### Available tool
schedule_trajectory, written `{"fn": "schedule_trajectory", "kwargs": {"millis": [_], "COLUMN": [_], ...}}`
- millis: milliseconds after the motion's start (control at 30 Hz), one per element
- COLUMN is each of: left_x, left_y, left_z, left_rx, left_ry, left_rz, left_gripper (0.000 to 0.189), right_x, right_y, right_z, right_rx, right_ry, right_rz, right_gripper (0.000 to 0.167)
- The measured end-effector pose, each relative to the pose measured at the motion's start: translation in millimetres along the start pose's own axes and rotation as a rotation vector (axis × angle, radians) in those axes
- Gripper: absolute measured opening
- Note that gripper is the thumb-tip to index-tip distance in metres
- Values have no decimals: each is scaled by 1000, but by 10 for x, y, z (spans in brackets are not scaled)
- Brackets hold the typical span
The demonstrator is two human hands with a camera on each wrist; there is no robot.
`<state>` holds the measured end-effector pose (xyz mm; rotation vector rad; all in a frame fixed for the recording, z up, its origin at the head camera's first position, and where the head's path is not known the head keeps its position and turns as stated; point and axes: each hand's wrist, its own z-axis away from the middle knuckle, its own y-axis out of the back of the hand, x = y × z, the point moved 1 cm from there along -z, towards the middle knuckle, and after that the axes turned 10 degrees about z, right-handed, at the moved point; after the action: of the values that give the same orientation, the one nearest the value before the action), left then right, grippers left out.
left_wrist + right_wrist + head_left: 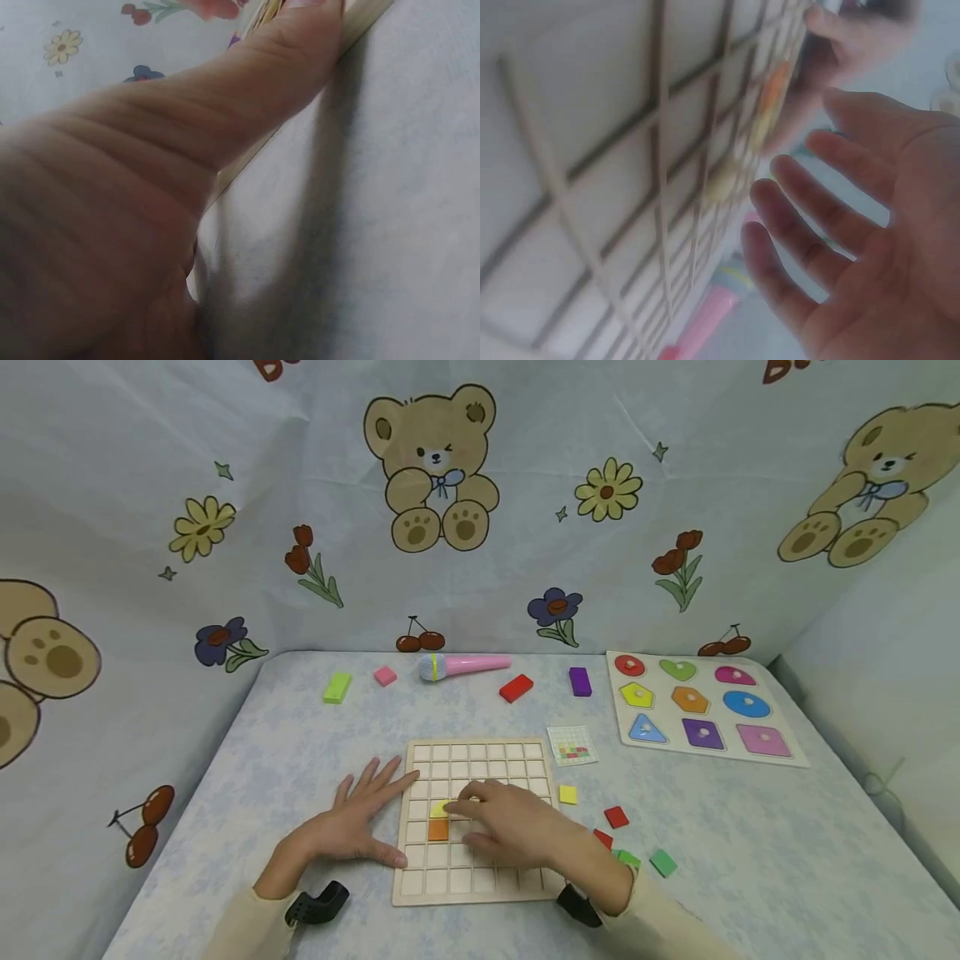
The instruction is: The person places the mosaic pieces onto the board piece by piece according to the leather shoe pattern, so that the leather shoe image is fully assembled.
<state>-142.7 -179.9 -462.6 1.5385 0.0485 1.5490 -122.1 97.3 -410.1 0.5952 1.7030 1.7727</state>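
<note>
A wooden grid board (pixel 450 888) lies flat on the table. My left hand (pixel 347 825) is spread at its left side, thumb and a fingertip on the frame; in the left wrist view the thumb (pixel 247 97) rests along the wooden edge. An orange tile (pixel 438 831) sits in a left-hand cell, with a yellow tile (pixel 438 810) directly above it. Over the middle of the board is my right hand (pixel 517 827), its index fingertip right beside the yellow tile. The blurred right wrist view shows its fingers (pixel 795 247) loosely extended, plus another yellow piece (pixel 721 180) in the grid.
Right of the board lie a pattern card (pixel 573 745), a yellow tile (pixel 568 794), red tiles (pixel 617 817) and green tiles (pixel 663 862). Farther back are a toy microphone (pixel 465 666), several coloured blocks (pixel 516 688) and a shape puzzle (pixel 705 710). A printed cloth (pixel 315 443) hangs behind.
</note>
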Motion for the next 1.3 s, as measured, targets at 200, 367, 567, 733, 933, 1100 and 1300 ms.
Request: {"fn": "schedule_trajectory", "kwargs": {"millis": [200, 367, 567, 733, 933, 1100, 1300], "left_x": [-34, -39, -25, -18, -20, -7, 8], "left_y": [-4, -1, -13, -9, -16, -11, -2], "left_z": [-29, -21, -24, -16, -9, -1, 4], "left_rx": [6, 19, 23, 25, 26, 26, 27], "left_ry": [5, -2, -6, -3, -7, -10, -9], "left_rz": [-22, -22, -12, -4, 3, 3, 9], "left_gripper": [117, 117, 117, 117, 118, 117, 117], "right_x": [380, 685, 1004, 1122, 1147, 1143, 1123], "right_y": [32, 37, 47, -5, -46, -77, -106], "right_z": [278, 456, 609, 670, 675, 664, 638], "right_rx": [65, 75, 71, 63, 27, -3, 29], "right_ry": [-174, -267, -341, -326, -346, -373, -359], "right_rz": [-159, -262, -325, -360, -346, -332, -290], "right_gripper": [33, 13, 14, 15, 19, 20, 19]}}
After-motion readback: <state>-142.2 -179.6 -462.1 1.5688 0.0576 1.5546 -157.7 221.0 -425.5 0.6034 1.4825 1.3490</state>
